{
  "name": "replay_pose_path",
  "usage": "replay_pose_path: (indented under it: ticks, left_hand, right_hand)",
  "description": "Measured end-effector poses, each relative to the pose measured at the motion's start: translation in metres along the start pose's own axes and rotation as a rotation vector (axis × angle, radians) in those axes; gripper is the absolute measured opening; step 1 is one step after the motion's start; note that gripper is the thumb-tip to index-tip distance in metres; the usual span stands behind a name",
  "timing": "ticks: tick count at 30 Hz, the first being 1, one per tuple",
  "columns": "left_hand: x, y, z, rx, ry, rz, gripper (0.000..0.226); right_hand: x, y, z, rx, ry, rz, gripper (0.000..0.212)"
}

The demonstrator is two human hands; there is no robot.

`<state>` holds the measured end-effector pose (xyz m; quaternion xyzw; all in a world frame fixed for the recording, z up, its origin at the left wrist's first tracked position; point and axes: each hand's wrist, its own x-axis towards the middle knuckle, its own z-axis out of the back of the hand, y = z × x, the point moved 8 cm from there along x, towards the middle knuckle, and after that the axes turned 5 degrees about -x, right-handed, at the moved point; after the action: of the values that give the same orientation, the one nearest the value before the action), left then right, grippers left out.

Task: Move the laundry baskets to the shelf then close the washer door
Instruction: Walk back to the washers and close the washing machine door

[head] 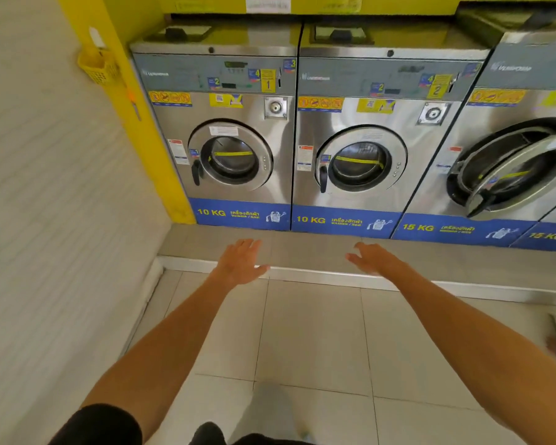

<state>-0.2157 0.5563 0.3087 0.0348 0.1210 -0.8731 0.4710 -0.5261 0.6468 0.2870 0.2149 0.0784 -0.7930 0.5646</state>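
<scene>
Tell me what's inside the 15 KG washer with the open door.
Through the steel 15 KG washer's ajar round door, only dark drum and a yellow strip on the glass show. The door covers most of the opening; any laundry cannot be told.

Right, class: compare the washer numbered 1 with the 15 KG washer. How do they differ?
Washer 1 has its door shut; the 15 KG washer has its door hanging ajar. Washer 1's blue band reads 10 KG; the other's reads 15 KG. Washer 1 stands by the yellow wall, the 15 KG washer third along. Both are steel front-loaders.
</scene>
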Motion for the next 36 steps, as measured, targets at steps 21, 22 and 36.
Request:
replay_pose_path:
  ticks: [21,22,36]
  left_hand:
    - [0.446,-0.035,0.070,0.148,0.105,-0.307,0.064]
    - [0.466,-0.037,0.070,0.157,0.110,-0.323,0.064]
    - [0.680,-0.044,0.025,0.502,-0.033,-0.556,0.067]
  right_hand:
    - [0.355,-0.069,0.094,0.372,0.130,-0.158,0.060]
    - [0.371,-0.068,0.097,0.409,0.129,-0.165,0.059]
    - [0.625,-0.043,0.060,0.730,0.089,-0.196,0.071]
